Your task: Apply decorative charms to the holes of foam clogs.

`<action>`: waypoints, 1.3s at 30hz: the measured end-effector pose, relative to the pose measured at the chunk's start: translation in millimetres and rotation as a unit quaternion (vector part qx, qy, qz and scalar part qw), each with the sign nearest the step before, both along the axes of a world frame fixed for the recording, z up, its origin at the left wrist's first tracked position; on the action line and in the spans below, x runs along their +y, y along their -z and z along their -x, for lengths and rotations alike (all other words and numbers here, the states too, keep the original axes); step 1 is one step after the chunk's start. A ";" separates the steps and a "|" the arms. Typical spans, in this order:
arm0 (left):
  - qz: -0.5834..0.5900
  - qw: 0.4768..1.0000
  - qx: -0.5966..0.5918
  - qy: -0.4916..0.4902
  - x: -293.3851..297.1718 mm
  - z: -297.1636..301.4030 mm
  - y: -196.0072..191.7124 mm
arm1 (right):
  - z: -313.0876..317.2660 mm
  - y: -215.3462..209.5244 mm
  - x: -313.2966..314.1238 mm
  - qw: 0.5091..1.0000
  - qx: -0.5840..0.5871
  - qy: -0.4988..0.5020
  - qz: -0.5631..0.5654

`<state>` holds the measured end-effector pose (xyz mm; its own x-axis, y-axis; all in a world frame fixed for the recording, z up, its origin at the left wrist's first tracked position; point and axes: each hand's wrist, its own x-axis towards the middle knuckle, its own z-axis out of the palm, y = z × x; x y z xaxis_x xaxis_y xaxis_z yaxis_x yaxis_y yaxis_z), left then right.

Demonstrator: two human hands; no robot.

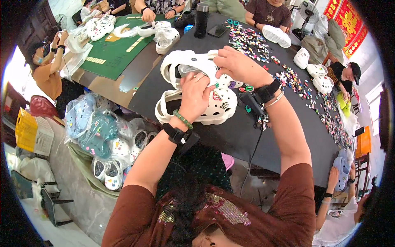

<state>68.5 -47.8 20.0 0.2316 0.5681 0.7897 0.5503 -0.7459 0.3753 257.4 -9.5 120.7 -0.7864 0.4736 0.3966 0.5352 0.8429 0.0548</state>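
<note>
Two white foam clogs lie side by side on the dark table before me, toes pointing right. The near clog [205, 117] carries several small charms on its toe, among them a red round one [217, 96] and a leopard-patterned one [224, 106]. My left hand [195, 92] reaches in at the opening of the far clog [177, 66], its fingers curled and its thumb beside a green charm [217, 85]. My right hand [240, 68] is bent over the far clog's toe, thumb and fingers pressed close to its charms. Whatever lies under those fingertips is hidden.
Loose charms [249, 43] cover the table's far and right parts. A black tumbler [201, 20] and a phone [218, 30] stand beyond the clogs. Bagged clogs [96, 127] fill a sack at my left. Other people work around the table; a cable [253, 158] hangs from my right wrist.
</note>
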 end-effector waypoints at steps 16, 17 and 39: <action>0.003 1.000 -0.020 0.001 3.7 -0.8 1.5 | -2.9 33.6 14.2 0.990 0.134 0.012 -0.033; 0.020 1.000 -0.016 -0.003 3.0 -1.7 1.5 | -5.7 32.9 13.8 0.966 0.224 0.084 0.098; 0.110 0.990 -0.049 -0.073 21.0 -2.7 16.9 | -99.4 54.5 -41.4 0.899 0.048 0.436 0.016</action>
